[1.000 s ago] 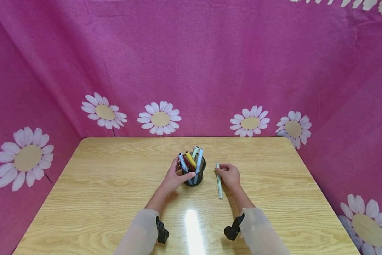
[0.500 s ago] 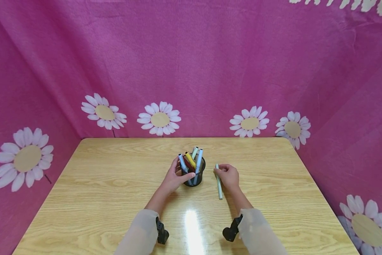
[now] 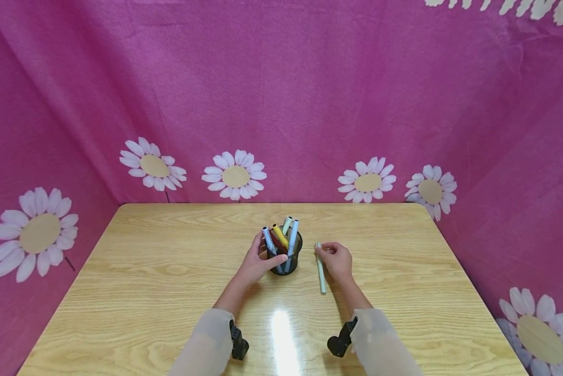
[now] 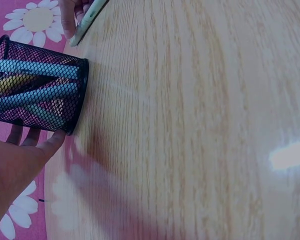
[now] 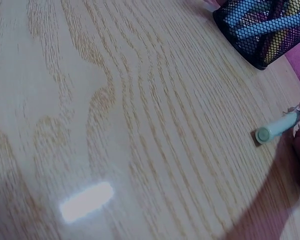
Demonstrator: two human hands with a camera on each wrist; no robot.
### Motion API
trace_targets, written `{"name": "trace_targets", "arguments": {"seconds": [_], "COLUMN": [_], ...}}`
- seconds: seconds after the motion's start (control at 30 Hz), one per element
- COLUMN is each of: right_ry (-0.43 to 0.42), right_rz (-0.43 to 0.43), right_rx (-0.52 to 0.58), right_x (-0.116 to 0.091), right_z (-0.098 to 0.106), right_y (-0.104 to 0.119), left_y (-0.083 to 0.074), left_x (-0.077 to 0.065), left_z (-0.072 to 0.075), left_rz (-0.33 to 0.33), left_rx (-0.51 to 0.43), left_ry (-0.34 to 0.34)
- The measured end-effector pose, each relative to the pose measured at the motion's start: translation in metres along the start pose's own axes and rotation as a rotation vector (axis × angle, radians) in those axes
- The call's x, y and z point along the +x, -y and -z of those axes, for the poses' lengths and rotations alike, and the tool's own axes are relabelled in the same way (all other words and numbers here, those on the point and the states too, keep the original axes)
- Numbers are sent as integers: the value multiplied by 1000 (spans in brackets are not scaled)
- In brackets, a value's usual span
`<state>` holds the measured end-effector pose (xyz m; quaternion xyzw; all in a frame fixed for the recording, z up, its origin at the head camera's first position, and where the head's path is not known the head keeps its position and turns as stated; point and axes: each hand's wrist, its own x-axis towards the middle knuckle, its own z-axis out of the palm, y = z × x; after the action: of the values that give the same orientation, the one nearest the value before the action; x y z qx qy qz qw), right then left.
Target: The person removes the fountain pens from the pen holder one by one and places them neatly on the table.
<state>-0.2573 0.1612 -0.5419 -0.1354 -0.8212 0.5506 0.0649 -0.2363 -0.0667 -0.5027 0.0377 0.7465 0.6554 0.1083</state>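
My left hand grips a black mesh pen cup from its left side, thumb across the front. The cup stands upright on the wooden table, also seen close up as the mesh cup in the left wrist view. Sticking out of it are a yellow marker, a light blue marker, another blue marker, a pale green one and a dark red one. Right of the cup, my right hand pinches the far end of a pale green marker. Its near end lies at the tabletop.
The light wooden table reaches back to a pink cloth backdrop printed with white daisies. Cloth also hangs along both sides. A bright light reflection shows on the tabletop between my forearms. Each wrist wears a small black camera.
My right hand and the pale green marker have shifted slightly left, towards the cup. The left hand and the cup have stayed in place.
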Motion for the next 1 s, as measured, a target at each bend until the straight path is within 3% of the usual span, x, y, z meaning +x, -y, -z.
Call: {"name": "trace_targets", "arguments": {"seconds": [0.27, 0.73, 1.0], "right_ry": [8, 31, 55], "right_rz": [-14, -21, -52], "right_rx": [-37, 65, 133], "right_x": [1, 0, 1], "right_z": [-1, 2, 5], "right_y": [0, 5, 11], "left_y": [1, 1, -7], "left_x": [0, 2, -4], "left_z": [0, 1, 1], "left_rz": [4, -34, -7], "left_rx": [7, 21, 9], "left_ry": [-4, -3, 6]}}
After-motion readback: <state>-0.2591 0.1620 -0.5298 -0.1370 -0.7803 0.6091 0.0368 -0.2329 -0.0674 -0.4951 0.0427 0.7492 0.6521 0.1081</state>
